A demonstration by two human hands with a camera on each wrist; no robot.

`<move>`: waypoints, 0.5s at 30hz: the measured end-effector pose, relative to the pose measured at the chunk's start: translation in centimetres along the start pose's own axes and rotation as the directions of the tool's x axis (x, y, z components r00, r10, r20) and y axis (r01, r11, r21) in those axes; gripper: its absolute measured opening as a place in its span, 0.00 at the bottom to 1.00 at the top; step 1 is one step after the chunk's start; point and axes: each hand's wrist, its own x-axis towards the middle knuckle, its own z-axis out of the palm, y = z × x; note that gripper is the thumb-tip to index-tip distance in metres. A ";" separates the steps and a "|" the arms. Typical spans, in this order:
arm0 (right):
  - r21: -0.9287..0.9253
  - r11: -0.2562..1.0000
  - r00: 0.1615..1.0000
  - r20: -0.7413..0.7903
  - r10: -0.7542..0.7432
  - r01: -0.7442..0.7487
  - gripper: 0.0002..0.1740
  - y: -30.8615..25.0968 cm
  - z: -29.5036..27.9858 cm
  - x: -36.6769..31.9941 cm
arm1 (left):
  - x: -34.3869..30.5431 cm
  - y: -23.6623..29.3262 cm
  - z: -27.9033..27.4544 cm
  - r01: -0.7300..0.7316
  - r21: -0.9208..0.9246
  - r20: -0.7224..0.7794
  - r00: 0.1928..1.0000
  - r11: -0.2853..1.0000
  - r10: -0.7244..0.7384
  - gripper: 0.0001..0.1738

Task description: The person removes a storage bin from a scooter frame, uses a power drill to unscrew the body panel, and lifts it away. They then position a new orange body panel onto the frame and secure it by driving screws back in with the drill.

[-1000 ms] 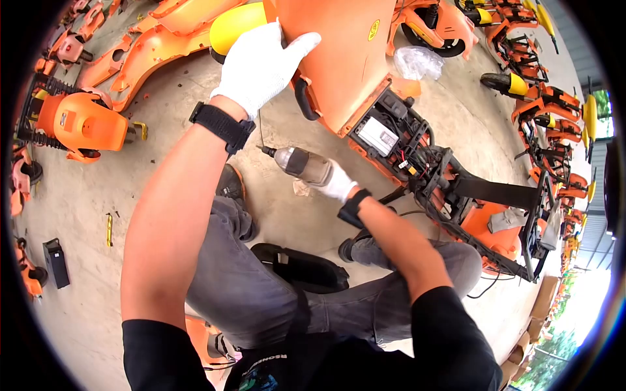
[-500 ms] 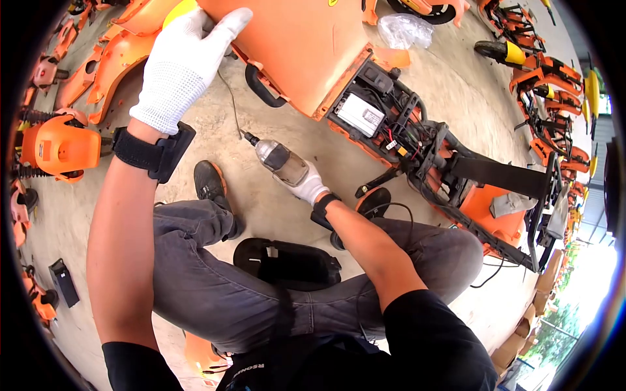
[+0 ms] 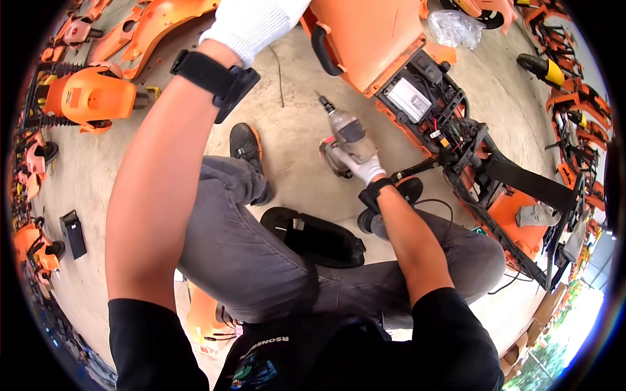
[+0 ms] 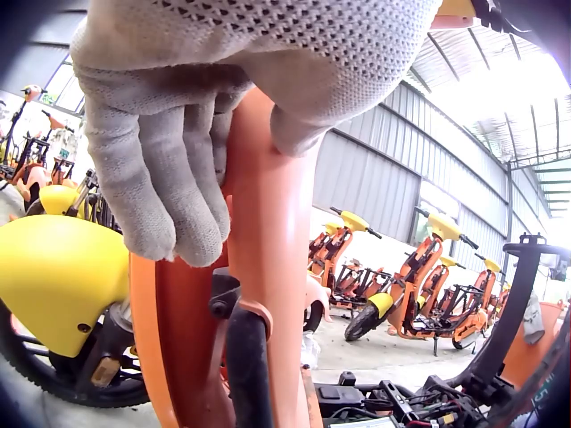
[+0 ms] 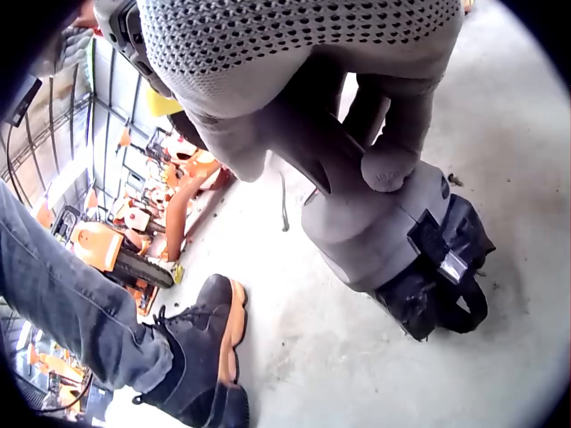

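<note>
A white-gloved left hand (image 3: 253, 25) is at the top of the head view, at the edge of an orange scooter front panel (image 3: 375, 45). The left wrist view shows its fingers (image 4: 169, 192) bent over one side of the panel (image 4: 277, 232), with the thumb on the other. Lower down, the gloved right hand (image 3: 360, 167) grips a cordless impact driver (image 3: 349, 127) by the handle, above the floor. Its black nose points up and left in the head view, apart from the scooter. In the right wrist view the fingers wrap the handle above the driver's grey body (image 5: 375, 227).
The scooter's frame lies uncovered, with a silver box (image 3: 407, 100) and wiring. A black plastic tray (image 3: 313, 238) lies between the person's legs. Loose orange body parts (image 3: 98, 98), a plastic bag (image 3: 456, 29) and a black box (image 3: 74, 233) are on the floor. Scooters line the sides.
The head view has shifted. The right hand has turned the driver, so its battery base now shows. The left hand stays at the panel's edge, now partly cut off by the head view's top.
</note>
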 end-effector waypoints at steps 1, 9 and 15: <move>0.101 0.995 0.998 -0.057 -0.007 0.013 0.32 -0.1 -0.6 -0.1 | -0.2 -0.2 0.0 0.002 0.003 0.000 1.000 1.000 -0.002 0.17; 0.299 0.952 0.932 -0.359 0.046 0.068 0.28 1.2 0.5 -2.3 | -0.2 -0.4 0.2 0.125 0.052 -0.010 0.992 0.991 -0.125 0.17; 0.572 0.820 0.941 -0.282 0.185 0.011 0.26 7.3 4.1 -2.9 | -0.4 -0.4 0.5 0.032 0.054 -0.098 0.995 0.998 -0.026 0.18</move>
